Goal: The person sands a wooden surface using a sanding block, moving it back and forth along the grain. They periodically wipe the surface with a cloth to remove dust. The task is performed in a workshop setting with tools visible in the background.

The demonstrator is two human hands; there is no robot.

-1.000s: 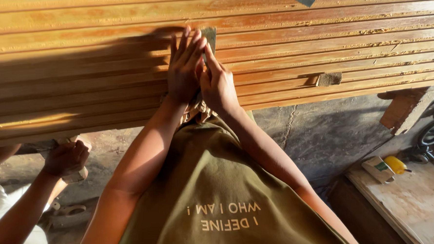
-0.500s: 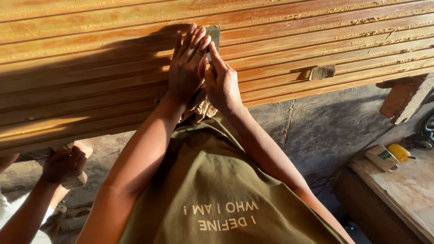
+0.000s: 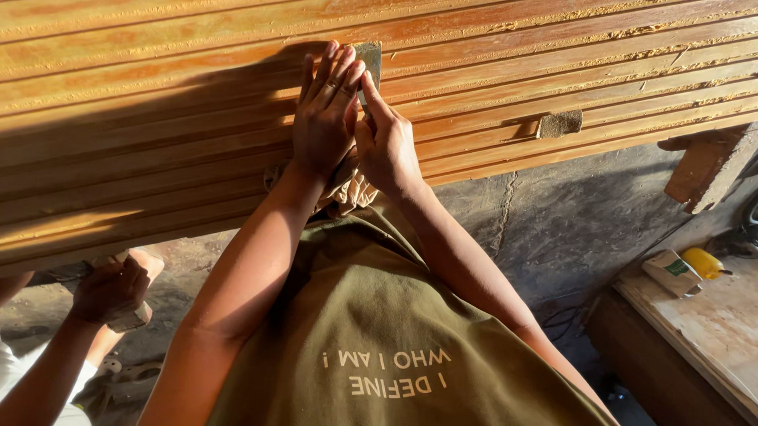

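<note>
While both hands sit stacked on the work, I log the step as rubbing-down under pressure: the small grey-green rectangular abrasive pad (image 3: 370, 58) lies flat on the upper part of the bank of long orange-brown ribbed timber strips (image 3: 559, 52), just under the fingertips. Left hand (image 3: 323, 113): released, fingers straight and spread flat, pressing on the pad's near edge and the wood beside it. Right hand (image 3: 386, 140): forefinger stretched up along the pad, other fingers curled; whether the thumb pinches the pad I cannot tell, as the left hand covers it. Judgement: a further stroke calls for keeping the pad seated along 1 groove, parallel to the grain, with even load from both hands. A crumpled beige cloth (image 3: 353, 193) hangs below the wrists at the strips' lower edge. A 2nd grey pad (image 3: 560, 124) rests on the strips to the right, well apart. At lower left a co-worker's hand (image 3: 110, 289) grips something under the strips; what it is I cannot tell. At lower right, a pale wooden bench top (image 3: 733, 325) carries a yellow object (image 3: 703, 263) and a small box (image 3: 670, 273). Nothing blocks the groove either way.
</note>
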